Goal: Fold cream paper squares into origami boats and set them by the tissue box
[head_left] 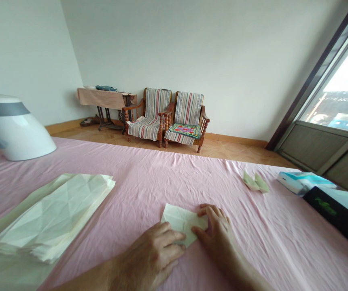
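A small pale-green square of folded paper with crease lines lies on the pink tablecloth in front of me. My left hand rests over its lower left part, fingers stretched out and lying on the paper; the thumb is hidden. At the right edge, my right hand has the paper between its thumb and bent fingers. Farther off to the right stands a folded paper boat-like shape of similar colour. To my left is a stack of creased paper sheets, apart from both hands.
A white and grey jug stands at the table's back left. On the right are a blue and white tissue pack and a black box. Beyond the pink tablecloth are two wooden chairs and a cloth-covered sewing table.
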Available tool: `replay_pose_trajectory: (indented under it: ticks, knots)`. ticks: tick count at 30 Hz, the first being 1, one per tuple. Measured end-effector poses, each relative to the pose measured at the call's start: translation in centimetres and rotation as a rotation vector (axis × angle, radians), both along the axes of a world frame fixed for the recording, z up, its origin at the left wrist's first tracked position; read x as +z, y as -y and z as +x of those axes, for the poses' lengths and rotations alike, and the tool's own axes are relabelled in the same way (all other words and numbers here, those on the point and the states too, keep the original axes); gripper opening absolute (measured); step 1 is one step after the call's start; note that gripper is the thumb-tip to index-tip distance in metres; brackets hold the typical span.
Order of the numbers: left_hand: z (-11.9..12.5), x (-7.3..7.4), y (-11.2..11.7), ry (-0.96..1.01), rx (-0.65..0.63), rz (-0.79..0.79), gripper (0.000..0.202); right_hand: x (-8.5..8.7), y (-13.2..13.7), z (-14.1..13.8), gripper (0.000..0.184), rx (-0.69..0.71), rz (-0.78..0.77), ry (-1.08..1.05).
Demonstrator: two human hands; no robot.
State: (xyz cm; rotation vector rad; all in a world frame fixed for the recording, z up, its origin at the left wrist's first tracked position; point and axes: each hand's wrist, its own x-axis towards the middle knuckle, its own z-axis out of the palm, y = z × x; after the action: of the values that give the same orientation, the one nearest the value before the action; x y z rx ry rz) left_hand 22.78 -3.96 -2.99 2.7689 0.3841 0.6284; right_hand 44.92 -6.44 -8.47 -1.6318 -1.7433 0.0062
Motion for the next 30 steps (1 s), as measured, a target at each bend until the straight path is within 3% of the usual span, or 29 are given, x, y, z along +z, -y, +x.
replay_pose_trajectory:
  ticks: [4, 8, 11, 18, 25, 30]
  knots:
    - [0.1, 0.1, -0.1, -0.011, -0.008, -0.010, 0.022, 1.0, 0.9, -0.3, 0.025, -0.021, 0.089, 0.080]
    - [0.3, 0.4, -0.1, -0.053, 0.003, -0.012, 0.016, 2.2, 2.6, -1.6, 0.029, 0.150, 0.192, 0.182]
    - [0.5, 0.3, 0.0, -0.050, 0.004, -0.003, 0.014, 1.7, 3.3, -2.6, 0.032, 0.275, 0.229, 0.256]
    - [0.1, 0.6, -0.1, -0.090, 0.021, -0.108, 0.013, -0.9, 3.2, -3.6, 0.032, 0.153, 0.337, 0.443]
    - [-0.4, 0.8, -1.1, -0.010, 0.115, -0.187, 0.054, -0.1, 3.4, -2.8, 0.033, 0.136, 0.317, 0.632]
    - [0.0, 0.9, -1.1, -0.084, 0.131, -0.159, 0.042, 0.1, 3.3, -2.7, 0.033, 0.164, 0.267, 0.594]
